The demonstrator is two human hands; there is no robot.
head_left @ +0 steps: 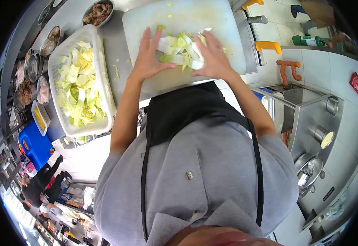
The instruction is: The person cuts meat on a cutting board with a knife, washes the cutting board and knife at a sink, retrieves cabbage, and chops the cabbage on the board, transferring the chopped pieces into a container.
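A small pile of cut napa cabbage (181, 49), white ribs and pale green leaf, lies on a white cutting board (146, 20). At the pile's left edge is my left hand (149, 57), fingers spread and thumb pointing inward. On the other side, my right hand (213, 57) rests against the pieces with its fingers apart. Both hands frame the pile, and neither grips anything. A white plastic basket (110, 98) to the left of the board holds a heap of cut cabbage leaves (80, 82).
Bowls of meat (98, 14) and other small containers line the counter's far left. A blue plastic board (35, 143) stands beyond the basket. Yellow handles (268, 46) jut out right of the board. Pots (323, 136) sit on a steel shelf; people (39, 190) are at lower left.
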